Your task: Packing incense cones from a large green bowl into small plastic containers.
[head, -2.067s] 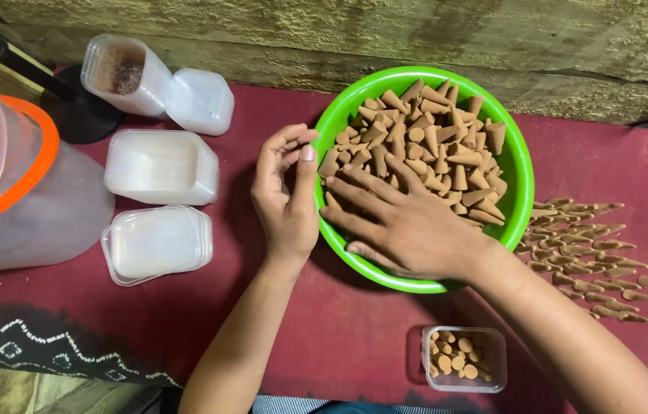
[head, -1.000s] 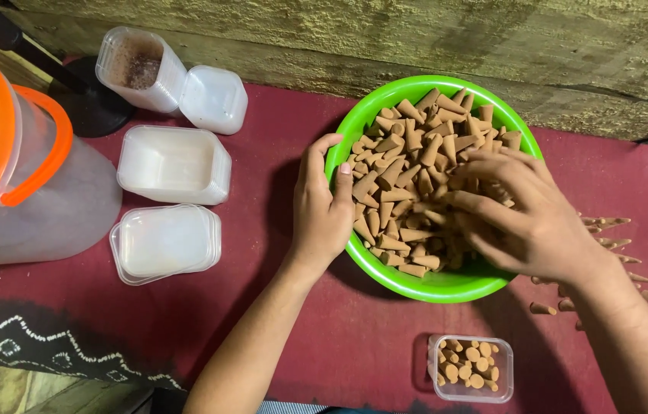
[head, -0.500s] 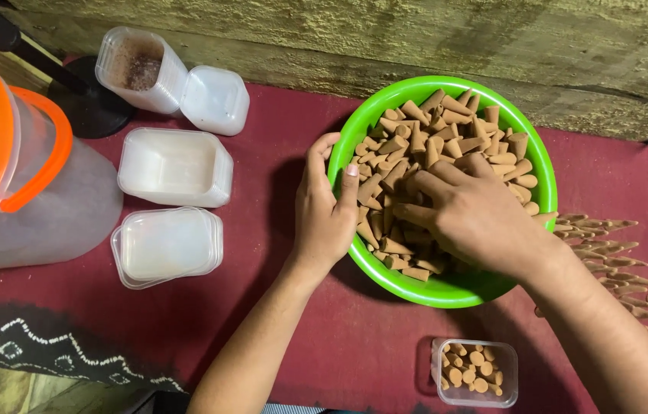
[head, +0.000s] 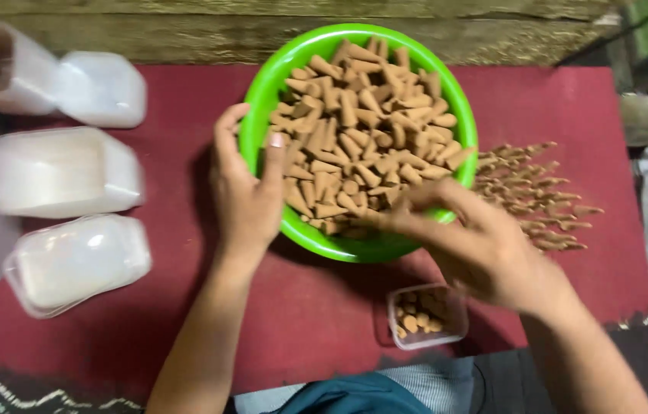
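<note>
- Red cloth (head: 186, 322) covers the work surface, with a rough wooden beam (head: 186, 23) running along its far edge at twelve o'clock.
- Sitting near the middle, slightly toward twelve o'clock, is a bright green bowl (head: 447, 100) heaped with brown incense cones (head: 362, 130).
- Over at nine o'clock stand three milky white plastic containers (head: 63, 172), one behind the other, the farthest with its hinged lid (head: 101, 88) flung open.
- At three o'clock from the bowl, loose on the cloth, lies a cluster of thinner, pointed cones (head: 531, 192).
- From five o'clock the right hand (head: 485, 253) reaches over the bowl's near rim, blurred; its fingers are bunched together at the cones, but I cannot tell whether they have one pinched.
- At the bowl's eight o'clock edge the left hand (head: 247, 192) clasps the rim, thumb inside against the cones, fingers curled round the outer wall.
- Just below the right hand, at six o'clock from the bowl, rests a small clear tub (head: 425, 316) partly filled with cones.
</note>
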